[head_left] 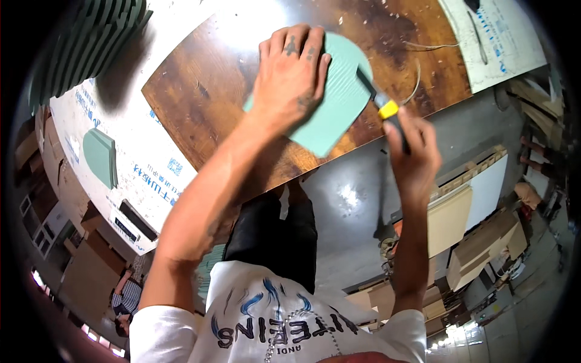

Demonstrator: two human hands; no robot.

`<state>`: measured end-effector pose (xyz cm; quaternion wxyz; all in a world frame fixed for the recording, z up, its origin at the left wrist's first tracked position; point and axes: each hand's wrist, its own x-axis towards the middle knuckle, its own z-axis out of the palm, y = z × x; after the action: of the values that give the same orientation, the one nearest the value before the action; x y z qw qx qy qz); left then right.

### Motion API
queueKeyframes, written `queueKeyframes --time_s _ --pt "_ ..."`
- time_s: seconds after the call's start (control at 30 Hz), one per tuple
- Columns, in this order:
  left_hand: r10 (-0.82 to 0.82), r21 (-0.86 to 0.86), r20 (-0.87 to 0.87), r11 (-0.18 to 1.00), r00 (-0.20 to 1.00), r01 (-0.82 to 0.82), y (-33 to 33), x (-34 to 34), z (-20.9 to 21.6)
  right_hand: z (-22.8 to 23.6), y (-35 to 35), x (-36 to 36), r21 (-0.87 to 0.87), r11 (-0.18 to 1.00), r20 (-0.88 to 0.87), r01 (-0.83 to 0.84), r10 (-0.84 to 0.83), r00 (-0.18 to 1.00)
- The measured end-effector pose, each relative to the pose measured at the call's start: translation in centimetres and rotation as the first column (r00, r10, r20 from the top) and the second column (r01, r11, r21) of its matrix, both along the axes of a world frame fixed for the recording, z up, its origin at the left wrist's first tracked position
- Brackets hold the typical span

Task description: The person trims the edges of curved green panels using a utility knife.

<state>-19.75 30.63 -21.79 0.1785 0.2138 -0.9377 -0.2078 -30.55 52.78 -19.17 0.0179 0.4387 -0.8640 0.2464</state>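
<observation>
A pale green sheet (336,112) with a rounded far end and ribbed surface lies on a brown wood-patterned board (193,85). My left hand (287,75) presses down on its left part, palm down, with the fingers laid out over it. My right hand (417,148) is closed around a utility knife (388,109) with a yellow collar and dark handle. Its blade reaches the sheet's right edge near the rounded end. Beside the knife, a thin curled strip (417,81) lies on the board.
Dark green curved pieces (91,51) are stacked at the far left; a smaller green stack (100,156) sits on the white tabletop (130,145) near two black bars (138,219). Cartons (484,248) and panels stand on the floor at right. Another person (126,299) is at lower left.
</observation>
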Motion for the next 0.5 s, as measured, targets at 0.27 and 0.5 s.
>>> queueKeyframes --time_s 0.27,0.5 --pt "0.353 -0.068 0.07 0.935 0.933 -0.348 3.2 -0.7 -0.1 1.0 1.6 2.2 0.087 0.996 0.002 0.028 -0.028 1.0" --pt "0.324 -0.104 0.079 0.943 0.943 -0.316 2.5 -0.9 -0.3 0.3 0.7 -0.1 0.115 0.99 0.004 -0.076 0.076 0.997"
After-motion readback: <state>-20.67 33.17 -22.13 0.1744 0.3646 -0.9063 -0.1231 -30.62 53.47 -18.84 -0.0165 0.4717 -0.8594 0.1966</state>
